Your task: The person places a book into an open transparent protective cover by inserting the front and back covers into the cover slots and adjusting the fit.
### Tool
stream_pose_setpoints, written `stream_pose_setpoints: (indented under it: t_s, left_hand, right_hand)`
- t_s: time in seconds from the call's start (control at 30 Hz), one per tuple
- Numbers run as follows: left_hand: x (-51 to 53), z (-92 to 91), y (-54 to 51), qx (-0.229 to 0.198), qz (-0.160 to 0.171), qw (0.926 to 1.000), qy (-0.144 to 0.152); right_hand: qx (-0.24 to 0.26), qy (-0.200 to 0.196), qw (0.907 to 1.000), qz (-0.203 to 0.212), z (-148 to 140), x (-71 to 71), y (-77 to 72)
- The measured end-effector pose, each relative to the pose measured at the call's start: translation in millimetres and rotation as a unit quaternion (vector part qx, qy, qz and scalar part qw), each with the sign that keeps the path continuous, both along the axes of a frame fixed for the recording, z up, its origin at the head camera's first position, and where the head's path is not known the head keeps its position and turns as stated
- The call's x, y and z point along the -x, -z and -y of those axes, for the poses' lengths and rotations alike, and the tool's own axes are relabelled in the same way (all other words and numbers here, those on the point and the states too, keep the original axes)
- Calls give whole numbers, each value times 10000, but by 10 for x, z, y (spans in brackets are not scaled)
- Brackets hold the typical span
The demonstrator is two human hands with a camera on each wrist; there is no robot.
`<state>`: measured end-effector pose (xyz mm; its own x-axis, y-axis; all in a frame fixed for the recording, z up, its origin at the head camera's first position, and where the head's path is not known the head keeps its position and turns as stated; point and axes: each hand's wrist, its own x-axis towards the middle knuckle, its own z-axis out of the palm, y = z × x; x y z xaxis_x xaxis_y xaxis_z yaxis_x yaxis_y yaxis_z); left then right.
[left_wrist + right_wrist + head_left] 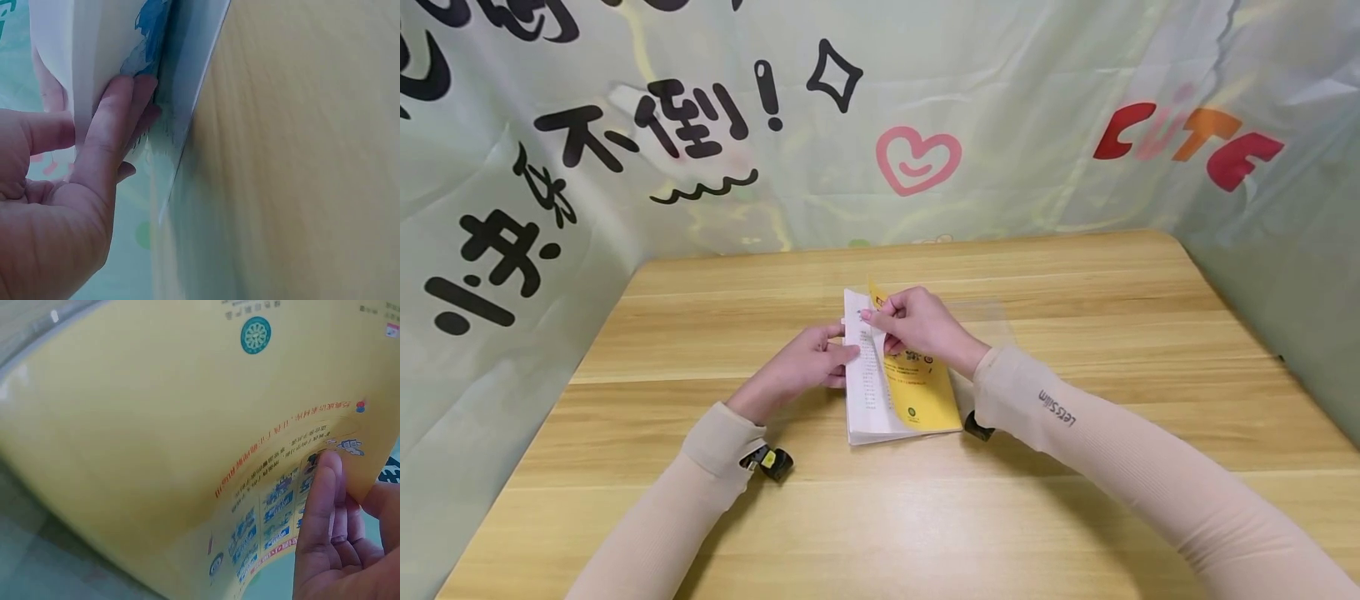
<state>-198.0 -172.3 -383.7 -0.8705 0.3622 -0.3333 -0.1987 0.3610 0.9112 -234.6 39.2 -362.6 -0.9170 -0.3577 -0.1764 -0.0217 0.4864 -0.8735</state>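
The right hand pinches the yellow cover of a book between thumb and fingers, while the left hand grips its left edge, thumb on one side, fingers on the other. From where I stand, a pale cloth backdrop fills the far side, with black characters and a pink heart. Before it spreads a wide wooden table, with pale sleeves reaching in over it. The book is near the table's middle, its cover curling away from white printed pages. A clear sheet shows just beyond its right side. A small black device sits at the left wrist. Low on the cover is a round green emblem.
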Motion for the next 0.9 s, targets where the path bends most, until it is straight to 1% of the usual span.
stream_pose_setpoints:
  t_s: [0.13, 0.27, 0.47, 0.7, 0.9]
  left_hand:
    - [-5, 16, 20, 8, 27, 10000, -52]
    - [-10, 30, 34, 18, 77, 9998, -172]
    - [-31, 38, 39, 145, 85, 9993, -324]
    - [-34, 25, 46, 490, -18, 9974, -536]
    - [-23, 41, 63, 665, -64, 9955, -666]
  right_hand:
    - [-20, 9, 10000, 2, -31, 11, -12]
    - [-28, 35, 10000, -52, -76, 29, -33]
    - [134, 63, 9999, -27, -190, 66, -58]
    - [306, 149, 9994, 0, -365, 81, -119]
    - [340, 194, 9992, -116, -505, 87, -127]
